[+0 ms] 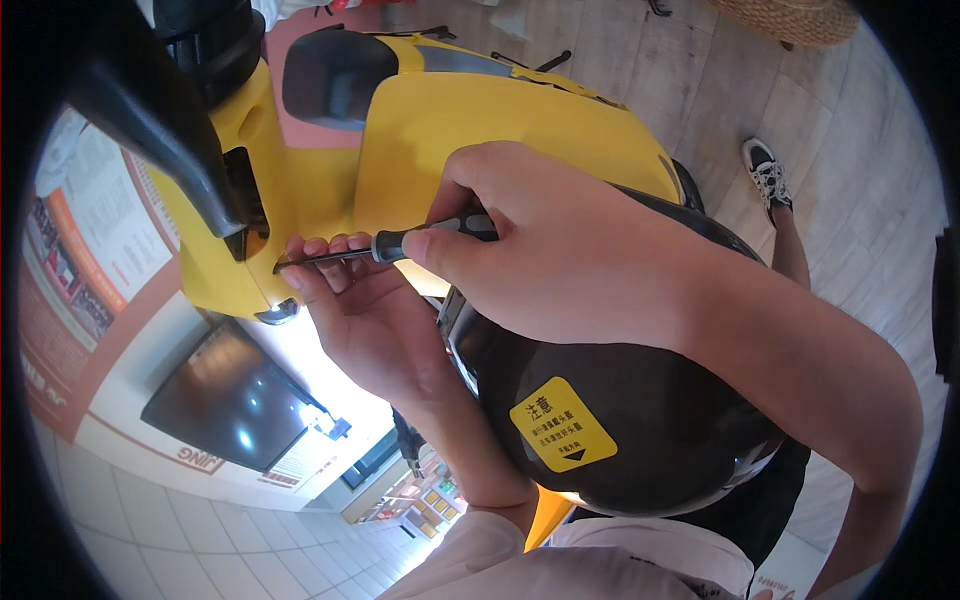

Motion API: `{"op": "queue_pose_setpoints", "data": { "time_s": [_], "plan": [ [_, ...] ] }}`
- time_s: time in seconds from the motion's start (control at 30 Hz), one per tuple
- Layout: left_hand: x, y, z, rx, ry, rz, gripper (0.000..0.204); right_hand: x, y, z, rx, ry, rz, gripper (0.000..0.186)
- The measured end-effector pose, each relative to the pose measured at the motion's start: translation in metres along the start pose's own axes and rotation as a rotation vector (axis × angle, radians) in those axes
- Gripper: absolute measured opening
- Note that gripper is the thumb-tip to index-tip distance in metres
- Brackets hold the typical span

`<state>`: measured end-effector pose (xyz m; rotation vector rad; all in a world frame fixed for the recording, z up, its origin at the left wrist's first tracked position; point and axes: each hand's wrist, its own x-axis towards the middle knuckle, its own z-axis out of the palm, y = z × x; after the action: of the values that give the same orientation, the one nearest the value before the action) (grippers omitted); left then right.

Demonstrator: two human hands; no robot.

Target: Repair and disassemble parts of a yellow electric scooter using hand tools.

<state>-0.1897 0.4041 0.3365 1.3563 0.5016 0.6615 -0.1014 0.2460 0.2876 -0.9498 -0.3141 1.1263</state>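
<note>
My right hand [570, 250] grips the grey-and-black handle of a screwdriver [393, 245], its thumb lying along the handle. The thin dark shaft points left. Close to its tip, the thumb and fingers of my left hand [365, 320] pinch the shaft, palm facing up. Whether a screw sits at the tip is too small to tell. The tip is beside a yellow panel [225, 180] of a scooter, just below a dark slot in it. A black curved arm-like part [165, 125] comes down to that slot.
Under my right forearm is a dark glossy dome [640, 410], like a helmet, with a yellow label [563, 425]. Another yellow body part with a black seat-like pad [335, 78] lies beyond. A person's shoe [768, 175] stands on the wood-look floor. A woven basket [790, 20] is at the top right.
</note>
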Motion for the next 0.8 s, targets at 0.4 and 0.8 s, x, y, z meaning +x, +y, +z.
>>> {"op": "queue_pose_setpoints", "data": {
  "time_s": [0.4, 0.8],
  "plan": [
    [0.006, 0.012, -0.017, -0.360, -0.044, -0.234, 0.030, 0.007, 0.018, 0.011, -0.237, 0.344, -0.368, 0.025],
    [0.002, 0.004, -0.002, -0.151, 0.052, -0.103, 0.022, 0.003, 0.014, 0.005, -0.248, 0.323, -0.295, 0.024]
  ]
}}
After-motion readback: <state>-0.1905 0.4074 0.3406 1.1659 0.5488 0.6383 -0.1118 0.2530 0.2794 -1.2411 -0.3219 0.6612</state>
